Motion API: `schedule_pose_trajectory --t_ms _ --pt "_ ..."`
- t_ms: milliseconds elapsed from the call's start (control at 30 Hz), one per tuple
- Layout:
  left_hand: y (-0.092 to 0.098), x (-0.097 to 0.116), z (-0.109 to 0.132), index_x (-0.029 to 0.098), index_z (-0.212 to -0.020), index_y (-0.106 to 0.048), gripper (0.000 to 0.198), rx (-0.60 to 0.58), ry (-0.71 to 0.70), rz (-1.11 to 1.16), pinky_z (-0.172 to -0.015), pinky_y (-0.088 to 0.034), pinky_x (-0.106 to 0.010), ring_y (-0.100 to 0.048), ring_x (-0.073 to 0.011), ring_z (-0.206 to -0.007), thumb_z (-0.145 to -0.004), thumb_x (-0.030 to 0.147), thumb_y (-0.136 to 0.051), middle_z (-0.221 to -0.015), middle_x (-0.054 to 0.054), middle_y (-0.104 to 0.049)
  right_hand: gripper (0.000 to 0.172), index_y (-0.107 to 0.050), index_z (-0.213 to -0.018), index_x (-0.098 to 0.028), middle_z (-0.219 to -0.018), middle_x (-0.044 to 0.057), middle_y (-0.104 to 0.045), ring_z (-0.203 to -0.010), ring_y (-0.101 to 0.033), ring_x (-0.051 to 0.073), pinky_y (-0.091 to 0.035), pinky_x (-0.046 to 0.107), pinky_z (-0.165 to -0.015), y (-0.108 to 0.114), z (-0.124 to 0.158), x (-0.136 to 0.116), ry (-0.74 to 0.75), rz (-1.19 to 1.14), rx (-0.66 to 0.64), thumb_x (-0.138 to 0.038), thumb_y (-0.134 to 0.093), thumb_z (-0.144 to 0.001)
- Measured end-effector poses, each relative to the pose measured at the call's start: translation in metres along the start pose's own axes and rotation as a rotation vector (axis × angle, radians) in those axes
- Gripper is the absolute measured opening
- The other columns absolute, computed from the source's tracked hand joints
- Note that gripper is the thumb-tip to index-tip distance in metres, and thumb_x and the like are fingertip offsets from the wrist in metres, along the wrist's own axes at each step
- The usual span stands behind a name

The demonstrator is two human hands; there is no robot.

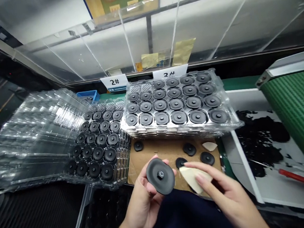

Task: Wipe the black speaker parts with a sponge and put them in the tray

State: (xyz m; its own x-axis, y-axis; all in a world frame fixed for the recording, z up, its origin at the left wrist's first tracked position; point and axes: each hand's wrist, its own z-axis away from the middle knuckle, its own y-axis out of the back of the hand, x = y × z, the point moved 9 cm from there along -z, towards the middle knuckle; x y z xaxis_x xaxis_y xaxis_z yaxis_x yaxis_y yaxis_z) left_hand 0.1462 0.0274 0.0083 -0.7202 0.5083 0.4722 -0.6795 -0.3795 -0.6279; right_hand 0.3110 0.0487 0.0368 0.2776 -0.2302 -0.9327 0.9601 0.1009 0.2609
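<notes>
My left hand (146, 197) grips a round black rubber disc (162, 183) by its edge, its face with the small centre stud turned up toward me. Between the thumb and fingers of my right hand (218, 186) is a cream-coloured sponge wedge (194, 177), just to the right of the disc and apart from it. Below both hands lies a brown cardboard sheet (155, 153). Several loose black discs rest on it, one of them (189, 149) near a second cream wedge (210, 146). Another disc is partly hidden behind my right fingers.
A stack of clear plastic trays (175, 104) filled with discs stands behind the cardboard. More disc-filled trays (98, 140) and nested clear trays (31, 140) are at left. To the right are a white bin (239, 155) with black scraps, a red-handled tool (300, 178) and a green belt (297, 110).
</notes>
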Motion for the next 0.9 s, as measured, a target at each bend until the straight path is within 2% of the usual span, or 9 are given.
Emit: schedule_pose_trajectory --t_ms 133,200,333,467,533,633,733,800,900 --pt "-0.005 -0.007 0.001 0.027 -0.11 -0.062 0.072 -0.03 0.027 -0.058 -0.086 -0.046 -0.031 -0.062 -0.0244 -0.098 -0.043 0.034 -0.086 -0.108 -0.005 -0.068 0.025 -0.058 -0.111 -0.022 -0.095 0.006 -0.068 -0.079 -0.063 0.018 -0.05 0.028 -0.071 -0.006 0.01 -0.078 0.528 0.118 0.116 -0.021 -0.049 -0.088" --pt "-0.008 -0.006 0.002 0.025 -0.108 -0.064 0.068 -0.065 0.021 -0.09 -0.089 -0.045 -0.031 -0.062 -0.0239 -0.099 -0.044 0.034 -0.086 -0.106 -0.006 -0.069 0.028 -0.055 -0.112 -0.017 -0.092 0.007 -0.069 -0.078 -0.062 0.018 -0.048 0.03 -0.071 -0.022 0.018 -0.104 0.722 0.175 0.036 -0.012 -0.047 -0.086" --pt "-0.004 0.0 0.004 0.029 -0.102 -0.067 0.063 -0.017 -0.026 -0.083 -0.08 -0.048 -0.028 -0.064 -0.0217 -0.093 -0.043 0.033 -0.086 -0.105 -0.003 -0.07 0.024 -0.059 -0.1 -0.021 -0.086 0.001 -0.07 -0.069 -0.061 0.014 -0.046 0.027 -0.07 -0.054 0.013 -0.105 0.648 0.233 -0.289 -0.008 -0.045 -0.085" --pt "-0.022 -0.007 0.007 0.024 -0.104 -0.067 0.062 -0.124 0.011 -0.142 -0.097 -0.04 -0.036 -0.061 -0.0251 -0.101 -0.047 0.043 -0.082 -0.102 -0.007 -0.07 0.024 -0.056 -0.105 -0.014 -0.079 0.006 -0.068 -0.065 -0.058 0.017 -0.043 0.032 -0.065 -0.035 0.014 -0.118 0.761 0.23 -0.012 -0.009 -0.043 -0.086" --pt "-0.024 -0.004 0.008 0.024 -0.103 -0.067 0.059 -0.132 0.002 -0.143 -0.1 -0.037 -0.036 -0.06 -0.0244 -0.102 -0.049 0.042 -0.082 -0.103 -0.006 -0.07 0.024 -0.055 -0.107 -0.014 -0.081 0.005 -0.068 -0.069 -0.059 0.017 -0.043 0.032 -0.066 -0.035 0.02 -0.118 0.813 0.237 -0.074 -0.008 -0.043 -0.086" --pt "-0.018 -0.003 0.008 0.028 -0.102 -0.068 0.067 -0.11 0.026 -0.082 -0.089 -0.044 -0.032 -0.063 -0.022 -0.095 -0.038 0.038 -0.086 -0.107 -0.004 -0.069 0.023 -0.056 -0.102 -0.021 -0.086 0.001 -0.068 -0.072 -0.061 0.015 -0.043 0.028 -0.067 -0.037 0.025 -0.102 0.728 0.325 -0.278 -0.008 -0.045 -0.086" --pt "-0.017 -0.01 0.007 0.028 -0.1 -0.068 0.072 -0.129 0.106 -0.06 -0.086 -0.045 -0.029 -0.063 -0.0197 -0.092 -0.031 0.038 -0.088 -0.101 -0.003 -0.07 0.025 -0.055 -0.109 -0.019 -0.081 0.002 -0.066 -0.066 -0.057 0.016 -0.04 0.031 -0.068 -0.019 0.019 -0.096 0.645 0.46 -0.161 -0.01 -0.043 -0.088" --pt "-0.023 -0.012 0.008 0.026 -0.103 -0.067 0.071 -0.164 0.134 -0.089 -0.093 -0.041 -0.031 -0.061 -0.0202 -0.096 -0.036 0.042 -0.086 -0.1 -0.002 -0.069 0.026 -0.055 -0.112 -0.015 -0.074 0.004 -0.063 -0.064 -0.053 0.017 -0.036 0.034 -0.066 -0.016 0.017 -0.108 0.743 0.507 -0.088 -0.015 -0.039 -0.092" --pt "-0.03 -0.011 0.01 0.022 -0.099 -0.069 0.051 -0.172 0.175 -0.229 -0.093 -0.041 -0.037 -0.06 -0.0212 -0.091 -0.054 0.043 -0.079 -0.092 -0.003 -0.068 0.03 -0.062 -0.103 -0.018 -0.068 0.002 -0.061 -0.063 -0.051 0.015 -0.034 0.032 -0.063 -0.032 0.017 -0.126 0.948 0.395 -0.262 -0.021 -0.032 -0.096"
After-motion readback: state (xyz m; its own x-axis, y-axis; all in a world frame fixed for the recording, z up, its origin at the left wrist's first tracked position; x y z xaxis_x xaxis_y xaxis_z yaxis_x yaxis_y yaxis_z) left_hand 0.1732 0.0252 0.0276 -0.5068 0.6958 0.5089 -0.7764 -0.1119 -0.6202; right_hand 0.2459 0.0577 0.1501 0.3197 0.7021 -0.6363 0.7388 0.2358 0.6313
